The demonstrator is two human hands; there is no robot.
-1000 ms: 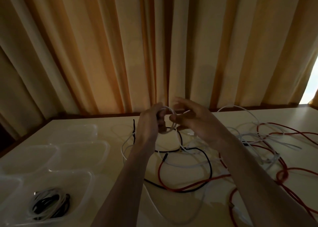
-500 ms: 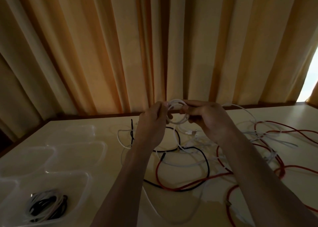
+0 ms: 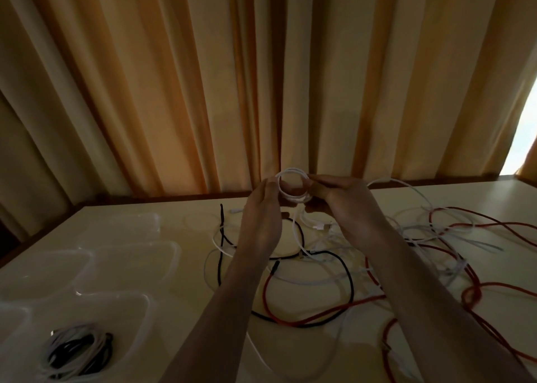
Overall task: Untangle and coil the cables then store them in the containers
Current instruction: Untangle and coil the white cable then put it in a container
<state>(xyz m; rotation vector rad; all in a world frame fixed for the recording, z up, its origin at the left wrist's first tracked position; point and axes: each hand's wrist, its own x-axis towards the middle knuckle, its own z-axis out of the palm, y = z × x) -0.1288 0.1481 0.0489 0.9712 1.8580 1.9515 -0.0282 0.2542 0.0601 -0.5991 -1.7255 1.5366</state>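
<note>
Both hands are raised over the middle of the table with a small coil of white cable [image 3: 291, 176] between them. My left hand [image 3: 263, 217] holds the coil's left side and my right hand [image 3: 344, 205] pinches its right side. The cable's loose tail [image 3: 297, 237] hangs from the coil down into a tangle of white, black [image 3: 347, 269] and red cables [image 3: 319, 314] on the table. A clear container [image 3: 128, 316] at the near left holds coiled black and white cables [image 3: 78, 350].
Several more clear containers [image 3: 136, 255] stand in rows at the left. More red cable [image 3: 476, 292] and white cable [image 3: 430, 237] sprawl across the right side of the table [image 3: 494, 196]. Orange curtains [image 3: 261, 77] hang behind the far edge.
Both hands have risen a little and drawn the white cable into a rounder, tighter coil. The right hand's fingers have closed onto the coil's right side.
</note>
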